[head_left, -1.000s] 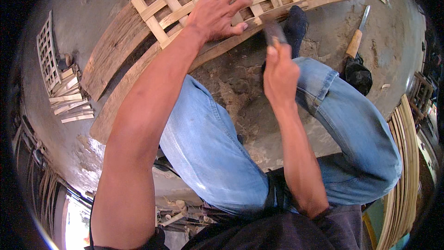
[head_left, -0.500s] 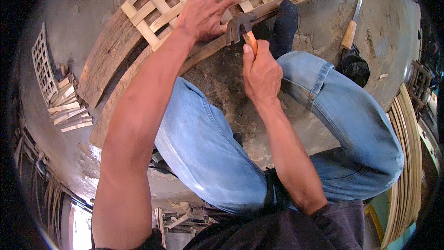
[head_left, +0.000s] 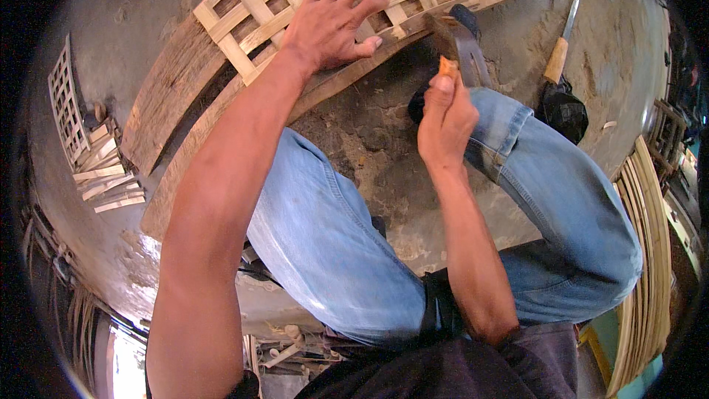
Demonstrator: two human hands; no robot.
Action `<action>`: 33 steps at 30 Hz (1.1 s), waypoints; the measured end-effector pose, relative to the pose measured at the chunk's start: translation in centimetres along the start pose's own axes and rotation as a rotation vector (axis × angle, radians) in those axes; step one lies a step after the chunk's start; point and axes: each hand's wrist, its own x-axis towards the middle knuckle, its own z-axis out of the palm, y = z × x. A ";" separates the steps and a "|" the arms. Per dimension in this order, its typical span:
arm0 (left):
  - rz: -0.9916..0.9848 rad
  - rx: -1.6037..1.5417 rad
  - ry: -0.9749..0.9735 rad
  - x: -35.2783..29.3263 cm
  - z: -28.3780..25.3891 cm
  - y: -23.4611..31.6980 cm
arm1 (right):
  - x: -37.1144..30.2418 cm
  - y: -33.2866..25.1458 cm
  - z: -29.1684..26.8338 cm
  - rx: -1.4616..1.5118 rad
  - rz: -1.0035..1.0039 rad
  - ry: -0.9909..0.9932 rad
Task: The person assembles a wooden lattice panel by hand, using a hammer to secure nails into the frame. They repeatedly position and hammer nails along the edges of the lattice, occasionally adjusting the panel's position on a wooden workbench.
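At far left, a small lattice panel [head_left: 68,107] stands beside a pile of short pale strips [head_left: 111,181] on a bare floor. Toward the center, a woven split-bamboo lattice [head_left: 256,9] rests on weathered wooden planks [head_left: 164,96], its long axis slanting across the worker's front from lower left to upper right. The left hand [head_left: 336,24] is the nearer one, spread on the weave with fingers extended, pressing rather than clasping. To its right, the right hand [head_left: 447,122] is clenched around the orange handle of a claw hammer [head_left: 446,44]; the lattice lies ahead and to the left of that grip. The blurred hammer head is just beside the lattice's near edge, contact impossible to tell, close to a dark-socked foot [head_left: 466,19]. Farther right, a wooden-handled knife [head_left: 563,48] lies by a black plastic bag [head_left: 564,112].
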 end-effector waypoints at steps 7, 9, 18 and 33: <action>-0.009 -0.006 -0.011 -0.1 -0.1 0.0 | 1.5 -1.7 -0.5 0.031 0.073 0.005; -0.009 -0.015 0.006 -0.2 -0.1 0.0 | 1.0 -1.9 -0.6 0.068 0.059 0.041; -0.057 -0.275 -0.062 1.2 -0.3 1.9 | -0.2 1.5 -0.3 0.066 0.118 -0.055; -0.054 0.086 -0.102 0.4 0.1 1.1 | 0.7 0.1 -0.4 -0.120 -0.159 0.002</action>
